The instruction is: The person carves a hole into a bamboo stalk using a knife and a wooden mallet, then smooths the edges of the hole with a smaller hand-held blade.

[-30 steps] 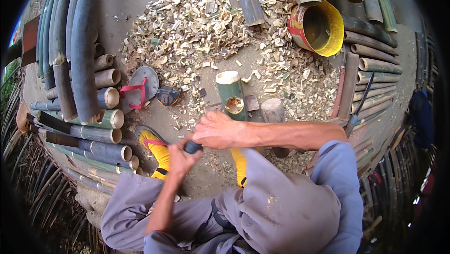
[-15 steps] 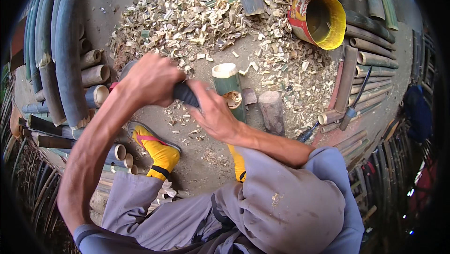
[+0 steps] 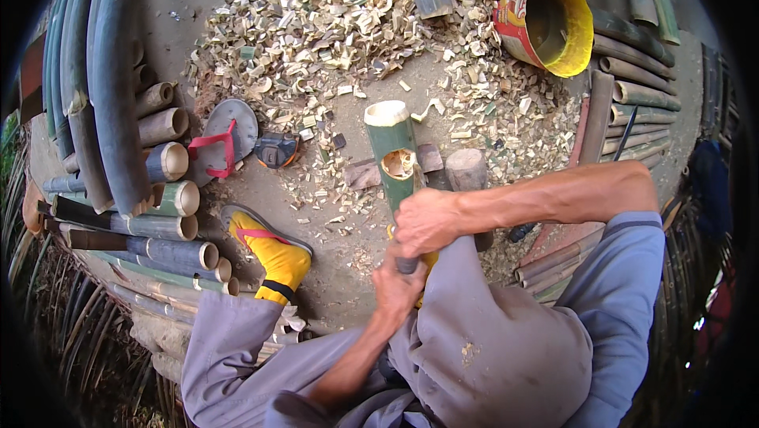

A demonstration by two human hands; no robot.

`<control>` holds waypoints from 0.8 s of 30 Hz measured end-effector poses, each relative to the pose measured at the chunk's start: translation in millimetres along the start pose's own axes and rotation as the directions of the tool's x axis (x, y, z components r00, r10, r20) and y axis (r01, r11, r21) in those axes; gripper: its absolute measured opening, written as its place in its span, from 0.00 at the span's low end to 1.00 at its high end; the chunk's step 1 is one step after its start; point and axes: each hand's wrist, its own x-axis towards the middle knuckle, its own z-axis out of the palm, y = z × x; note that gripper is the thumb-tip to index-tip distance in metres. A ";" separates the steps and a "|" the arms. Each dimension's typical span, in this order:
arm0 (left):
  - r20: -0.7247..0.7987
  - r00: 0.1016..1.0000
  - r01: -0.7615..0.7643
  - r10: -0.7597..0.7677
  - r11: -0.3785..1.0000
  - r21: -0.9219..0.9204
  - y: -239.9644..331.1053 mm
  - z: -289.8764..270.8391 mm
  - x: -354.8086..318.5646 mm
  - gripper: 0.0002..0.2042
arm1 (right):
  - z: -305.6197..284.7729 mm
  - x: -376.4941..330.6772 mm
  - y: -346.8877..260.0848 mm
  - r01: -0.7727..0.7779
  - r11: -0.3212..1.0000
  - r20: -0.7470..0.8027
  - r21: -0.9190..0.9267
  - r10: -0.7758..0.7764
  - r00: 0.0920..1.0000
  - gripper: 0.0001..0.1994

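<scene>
In front of me a green bamboo section slants away, its pale cut end pointing forward and a ragged hole opened in its side. My right hand is closed in a fist over its near end. Just below, my left hand is closed too, close against the right. Between them shows the rounded end of a dark grey handle; both hands seem wrapped round it. The rest of that tool is hidden by my fingers. Under the bamboo lies a flat wood piece, with a short log to its right.
Wood chips are heaped ahead. A yellow-rimmed red bucket lies tipped at the far right. Bamboo poles line the left, and more bamboo lengths the right. A loose sandal and an orange-black tape measure rest left.
Both hands have swung from the upper left down to the right, near my knee, with the dark handle between them. The loose sandal and tape measure are now uncovered.
</scene>
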 end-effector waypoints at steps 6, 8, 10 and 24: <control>0.036 0.998 -0.055 0.054 0.998 0.027 -21.9 -50.1 18.5 0.17 | -12.2 37.0 -10.7 -0.173 0.985 -0.022 -0.014 0.173 0.985 0.05; 0.013 0.986 -0.166 0.166 0.972 0.169 -6.7 -87.0 51.2 0.17 | -23.9 46.0 -1.3 -0.279 0.960 -0.147 0.025 0.280 0.949 0.03; 0.163 0.930 -0.367 0.329 0.810 0.457 7.5 -125.1 79.8 0.18 | -25.5 45.3 0.0 -0.357 0.929 -0.390 0.092 0.364 0.846 0.07; 0.653 0.704 -0.687 0.279 0.033 0.726 173.2 -156.1 152.2 0.11 | -27.7 36.7 5.0 -0.361 0.794 -0.805 0.490 0.571 0.162 0.20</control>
